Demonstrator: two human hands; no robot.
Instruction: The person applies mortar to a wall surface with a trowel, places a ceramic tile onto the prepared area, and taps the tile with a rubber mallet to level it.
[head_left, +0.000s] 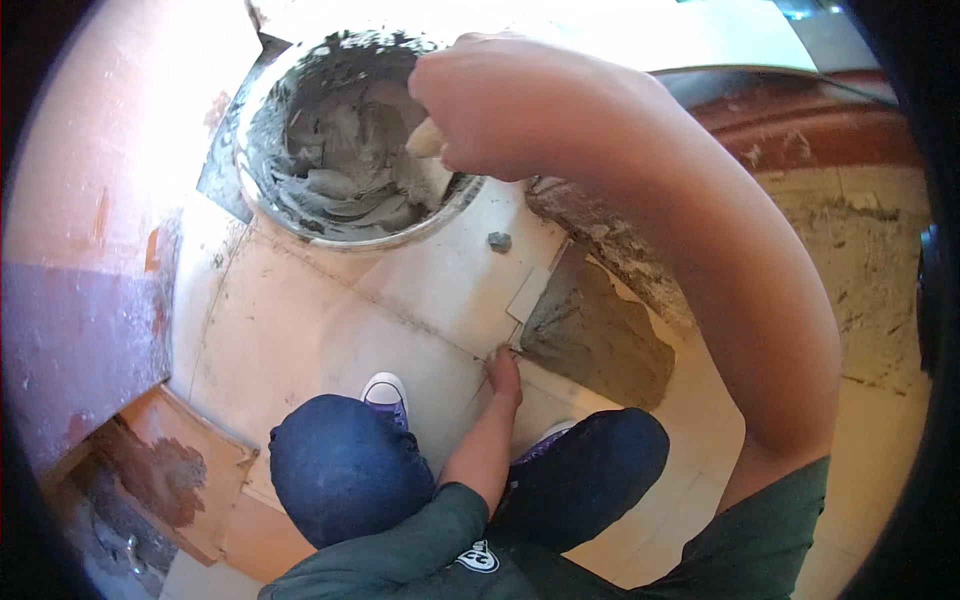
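- The bucket [262,205] stands at 11 o'clock of the view, with grey mortar [345,185] inside it; the mix looks wet and stirred, so preparing it appears done.
- At 12 o'clock the right hand [462,105] is clenched around the pale handle of a tool [425,138], probably a trowel, whose lower part reaches into the bucket; whether it carries a load cannot be told.
- Just below the centre, toward 6 o'clock, the left hand [503,372] has its fingertips at the near-left corner of the grey patch [605,335]; whether they pinch anything there cannot be told.
- That patch spreads at about 3 to 4 o'clock, seemingly mortar already put down, and nothing covers it, so the work there looks only partly complete.
- A narrow pale strip [528,294] lies along the patch's left edge, and rough rubble [610,240] runs past it at 2 o'clock.
- Plenty of mortar sits in the bucket, and a small lump [499,241] lies loose at 12 o'clock on the pale floor [340,325].
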